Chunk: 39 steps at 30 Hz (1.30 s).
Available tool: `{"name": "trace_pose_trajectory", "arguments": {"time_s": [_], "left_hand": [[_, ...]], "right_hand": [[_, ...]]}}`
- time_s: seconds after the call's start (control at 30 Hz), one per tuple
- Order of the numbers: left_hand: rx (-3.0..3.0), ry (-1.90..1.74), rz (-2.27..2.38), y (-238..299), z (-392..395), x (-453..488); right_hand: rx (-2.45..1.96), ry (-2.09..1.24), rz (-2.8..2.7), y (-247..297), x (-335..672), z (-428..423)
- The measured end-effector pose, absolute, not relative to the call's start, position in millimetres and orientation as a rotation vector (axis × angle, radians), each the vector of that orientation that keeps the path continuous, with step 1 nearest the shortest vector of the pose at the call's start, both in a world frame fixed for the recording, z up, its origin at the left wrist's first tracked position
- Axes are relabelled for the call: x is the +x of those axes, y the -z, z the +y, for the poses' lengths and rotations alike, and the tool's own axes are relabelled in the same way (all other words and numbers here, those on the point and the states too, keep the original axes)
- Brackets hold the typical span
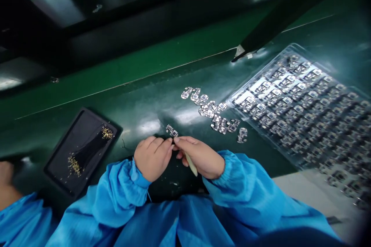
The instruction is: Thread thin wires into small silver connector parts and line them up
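Note:
A small circuit board [172, 131] sticks out just beyond the fingertips of both hands. My left hand [153, 158] is closed, its thumb and index finger pinching at the board's near end. My right hand [201, 157] is also closed, around a pale, tapered stick-like tool [191, 164] whose blunt end points back toward me. The right thumb and fingertips meet the left fingertips at the board; the tool's working end is hidden there. Several loose circuit boards [209, 110] lie in a scattered pile beyond and right of my right hand.
A black tray [97, 179] with small gold-coloured pins [74, 165] stands at left. On the right, a clear plastic tray [255, 70] carries rows of circuit boards. A dark post [261, 31] meets the green tabletop [139, 100] at the back. Another person's hand [6, 173] is at the left edge.

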<state>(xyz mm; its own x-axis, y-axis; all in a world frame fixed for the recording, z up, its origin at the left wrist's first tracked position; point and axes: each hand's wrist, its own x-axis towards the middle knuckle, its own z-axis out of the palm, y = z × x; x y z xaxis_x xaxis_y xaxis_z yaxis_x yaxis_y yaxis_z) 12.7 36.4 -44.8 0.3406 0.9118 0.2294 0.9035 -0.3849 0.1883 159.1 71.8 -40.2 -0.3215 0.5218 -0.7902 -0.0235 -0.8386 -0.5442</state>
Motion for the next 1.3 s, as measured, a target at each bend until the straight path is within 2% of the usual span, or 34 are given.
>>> {"name": "trace_pose_trajectory", "arguments": {"time_s": [0.37, 0.8, 1.3], "left_hand": [[2.556, -0.51, 1.835, 56.6, 41.9, 14.0], [2.528, -0.319, 2.003, 65.2, 53.0, 22.5], [2.598, -0.445, 1.988, 67.6, 57.3, 24.6]], "right_hand": [[-1.671, -2.093, -0.711, 44.5, 159.7, 77.3], [-1.574, -1.08, -0.931, 58.0, 144.6, 90.3], [-1.197, -0.67, -1.221, 91.7, 140.7, 85.3]]}}
